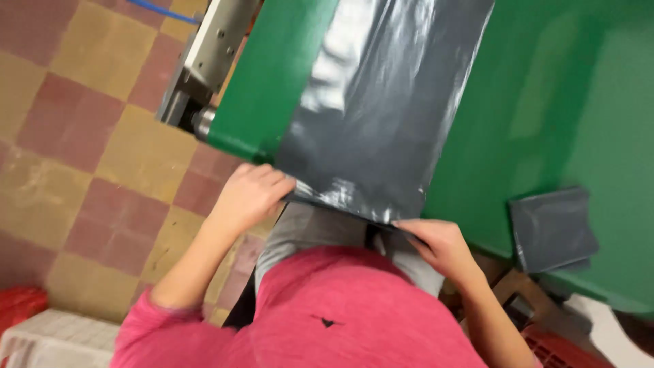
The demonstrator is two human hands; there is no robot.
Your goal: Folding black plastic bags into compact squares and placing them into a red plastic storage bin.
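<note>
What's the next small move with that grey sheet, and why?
Probably draw the grey plastic sheet toward the body: the left hand and right hand each pinch a near corner, and most of it lies on the green belt.

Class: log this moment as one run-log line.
left hand: grips grey plastic bag edge | right hand: pinches same edge | bag: flat on green belt

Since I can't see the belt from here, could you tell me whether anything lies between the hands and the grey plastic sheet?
Nothing visible does. The left hand and right hand each already grip the near edge of the grey plastic sheet on the green belt. A folded grey bag lies off to the right, apart.
</note>
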